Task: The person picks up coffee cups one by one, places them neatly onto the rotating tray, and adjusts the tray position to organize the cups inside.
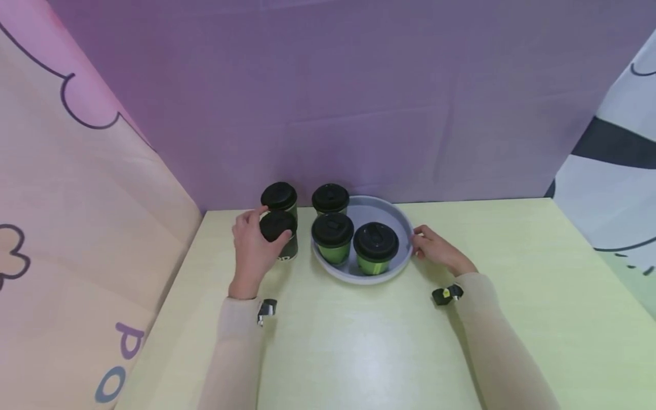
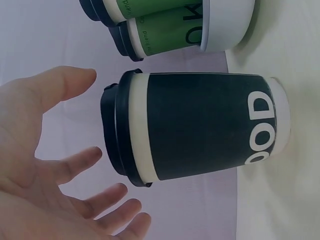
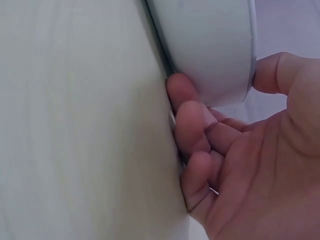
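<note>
One view, left wrist, shows gap between spread left fingers (image 2: 80, 164) and dark cup (image 2: 210, 125); right fingers (image 3: 191, 122) pinch tray (image 3: 212, 50).

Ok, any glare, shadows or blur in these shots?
Head view: pale glare on the table, soft shadow beside the right sleeve; left wrist view: the dark cup looks fairly sharp, no strong glare; right wrist view: dim, soft shadow on the table beside the right hand.

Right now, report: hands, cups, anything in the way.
Left hand spread about top of front dark cup, not gripping. Right hand grips tray. Second dark cup close behind.
</note>
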`<state>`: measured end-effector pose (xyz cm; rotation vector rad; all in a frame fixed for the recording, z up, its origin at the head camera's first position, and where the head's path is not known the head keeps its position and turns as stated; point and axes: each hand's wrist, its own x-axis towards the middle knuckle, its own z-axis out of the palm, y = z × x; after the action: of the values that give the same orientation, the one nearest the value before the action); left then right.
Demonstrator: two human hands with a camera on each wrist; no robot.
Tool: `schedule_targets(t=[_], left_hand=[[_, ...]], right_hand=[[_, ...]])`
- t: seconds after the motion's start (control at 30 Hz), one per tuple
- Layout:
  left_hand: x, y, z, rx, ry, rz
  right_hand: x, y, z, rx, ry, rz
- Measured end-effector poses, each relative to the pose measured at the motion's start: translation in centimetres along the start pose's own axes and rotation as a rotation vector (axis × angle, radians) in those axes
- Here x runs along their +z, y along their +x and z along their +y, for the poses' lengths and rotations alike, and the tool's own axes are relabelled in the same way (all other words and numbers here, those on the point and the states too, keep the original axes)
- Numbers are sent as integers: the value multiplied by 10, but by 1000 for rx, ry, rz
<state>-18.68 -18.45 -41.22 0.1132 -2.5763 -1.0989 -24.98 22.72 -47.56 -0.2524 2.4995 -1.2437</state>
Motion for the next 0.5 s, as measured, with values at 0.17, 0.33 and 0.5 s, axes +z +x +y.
schedule_targets(t=[0.17, 0.33, 0.5], left_hand=[[1, 2, -2, -24, -3, -36], [1, 3, -5, -33, -3, -59], [2, 3, -9, -51, -7, -76]], right_hand=[[1, 1, -2, 0, 10, 5], [5, 4, -5, 23, 38, -7], [8, 6, -9, 47, 56, -23]])
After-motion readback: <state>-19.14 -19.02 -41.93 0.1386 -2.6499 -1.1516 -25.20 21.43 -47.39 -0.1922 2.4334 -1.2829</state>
